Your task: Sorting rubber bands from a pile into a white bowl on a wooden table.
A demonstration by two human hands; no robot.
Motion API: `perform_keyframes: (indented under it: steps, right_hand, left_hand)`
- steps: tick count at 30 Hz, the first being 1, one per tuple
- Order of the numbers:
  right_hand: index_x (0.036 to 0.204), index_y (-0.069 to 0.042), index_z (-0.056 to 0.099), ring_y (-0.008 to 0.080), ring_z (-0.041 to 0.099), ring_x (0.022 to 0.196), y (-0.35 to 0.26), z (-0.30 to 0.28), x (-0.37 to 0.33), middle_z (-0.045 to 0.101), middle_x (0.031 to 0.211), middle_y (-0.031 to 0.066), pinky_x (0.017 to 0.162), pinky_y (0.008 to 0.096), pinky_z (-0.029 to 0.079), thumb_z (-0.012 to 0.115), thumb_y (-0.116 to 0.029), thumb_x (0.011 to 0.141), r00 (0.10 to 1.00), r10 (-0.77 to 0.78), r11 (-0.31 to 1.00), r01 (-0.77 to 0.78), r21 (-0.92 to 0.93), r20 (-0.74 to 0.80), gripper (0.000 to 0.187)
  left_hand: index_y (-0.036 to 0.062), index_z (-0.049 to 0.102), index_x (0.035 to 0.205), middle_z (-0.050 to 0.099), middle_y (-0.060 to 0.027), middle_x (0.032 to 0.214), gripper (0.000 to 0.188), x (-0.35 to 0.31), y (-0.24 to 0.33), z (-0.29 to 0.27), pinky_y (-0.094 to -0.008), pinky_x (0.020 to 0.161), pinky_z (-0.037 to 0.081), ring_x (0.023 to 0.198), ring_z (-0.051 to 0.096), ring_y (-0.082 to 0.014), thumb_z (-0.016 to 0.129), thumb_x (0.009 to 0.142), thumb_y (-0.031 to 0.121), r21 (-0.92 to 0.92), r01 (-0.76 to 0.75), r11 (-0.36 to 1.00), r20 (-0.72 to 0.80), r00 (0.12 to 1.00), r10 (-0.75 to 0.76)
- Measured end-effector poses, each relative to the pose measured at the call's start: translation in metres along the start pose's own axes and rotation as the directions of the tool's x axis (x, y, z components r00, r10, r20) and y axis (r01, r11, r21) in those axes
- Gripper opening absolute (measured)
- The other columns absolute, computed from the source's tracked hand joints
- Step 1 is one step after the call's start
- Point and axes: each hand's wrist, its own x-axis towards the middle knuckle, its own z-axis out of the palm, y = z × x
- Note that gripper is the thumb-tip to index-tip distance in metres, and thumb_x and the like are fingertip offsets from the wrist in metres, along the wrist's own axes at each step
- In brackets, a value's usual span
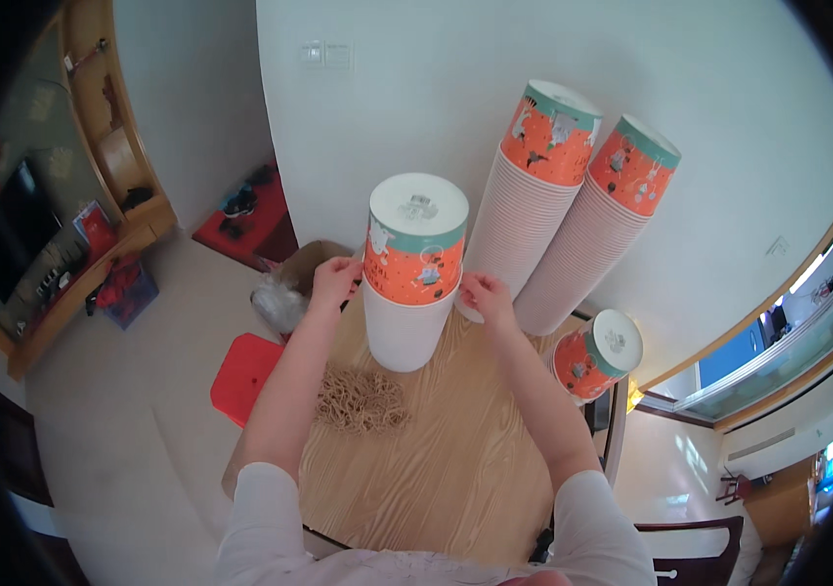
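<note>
A stack of nested paper buckets (414,269) stands upside down on the wooden table in front of me. Its top bucket shows a white base, a green band and orange cartoon print; white rims run below it. My left hand (337,281) is at the left side of the stack, fingers closed at the lower edge of the orange print. At the same height on the right, my right hand (487,295) has its fingers bent in against the edge. Fingertips of both hands are partly hidden. A tangled heap of thin tan loops (362,400) lies near my left forearm.
Two tall stacks of the same buckets (524,220) (600,234) lean near the wall behind. A shorter bucket stack (596,357) sits at the table's right edge. Left of the wooden table (436,479) are a red stool (243,379) and a cardboard box (314,262) with clear plastic.
</note>
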Motion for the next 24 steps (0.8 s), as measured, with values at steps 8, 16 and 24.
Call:
perform_keyframes:
  steps: [8,16,24]
  right_hand:
    - [0.079,-0.002,0.057,0.0070,0.046,0.055,-0.013,0.003,0.005,0.051,0.063,-0.0002,0.048,0.0197,0.037,0.058,-0.013,0.078,0.995,0.095,0.995,-0.096,-0.020,-0.026,0.011]
    - [0.079,-0.004,0.056,0.0061,0.046,0.055,-0.028,0.014,-0.003,0.052,0.066,-0.0019,0.050,0.0200,0.038,0.057,-0.014,0.079,0.993,0.112,0.991,-0.114,0.066,0.038,0.009]
    - [0.094,-0.006,0.052,0.0076,0.052,0.064,-0.123,0.033,-0.046,0.056,0.077,0.0000,0.058,0.0220,0.043,0.050,-0.010,0.082,0.995,-0.093,0.980,0.085,0.179,0.033,0.013]
  left_hand:
    - [0.0067,0.058,0.073,0.054,0.0014,0.066,0.012,0.009,0.004,-0.004,-0.0219,0.048,0.038,0.055,0.047,-0.0076,0.060,0.076,0.018,-0.008,0.042,0.999,0.071,0.997,-0.041]
    - [0.0092,0.058,0.074,0.052,0.0038,0.064,0.008,-0.001,0.027,-0.014,-0.0197,0.048,0.036,0.053,0.044,-0.0049,0.059,0.076,0.017,-0.257,0.201,0.945,0.158,0.974,-0.164]
    - [0.0046,0.059,0.082,0.052,0.0034,0.066,0.009,-0.052,0.108,-0.001,-0.0172,0.048,0.034,0.055,0.045,-0.0042,0.056,0.078,0.012,-0.314,-0.037,0.949,0.148,0.985,0.087]
